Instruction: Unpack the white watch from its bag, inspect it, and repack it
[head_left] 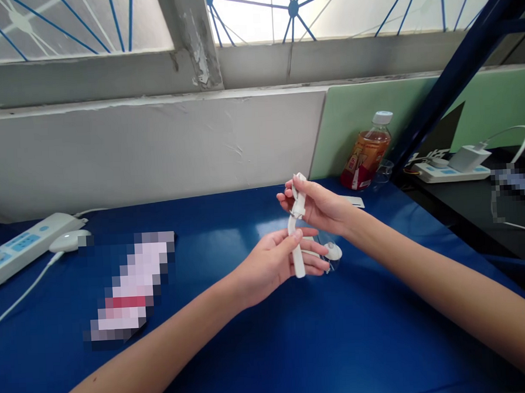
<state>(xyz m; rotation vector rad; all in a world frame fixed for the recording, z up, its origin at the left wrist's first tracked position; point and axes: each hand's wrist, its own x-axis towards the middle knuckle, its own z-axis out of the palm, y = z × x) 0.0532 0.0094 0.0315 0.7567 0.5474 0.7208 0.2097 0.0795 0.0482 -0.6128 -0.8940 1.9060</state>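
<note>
Over table (297, 347) — hands (266, 261) (327, 208) close, pinching white strap (298, 262)

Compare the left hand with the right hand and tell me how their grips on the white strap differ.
The left hand holds the lower part of the white strap, while the right hand holds its upper part. The left hand's fingers extend fairly straight behind the strap; the right hand's are more curled. Both hands are bare and hold the same strap over the blue table.
</note>
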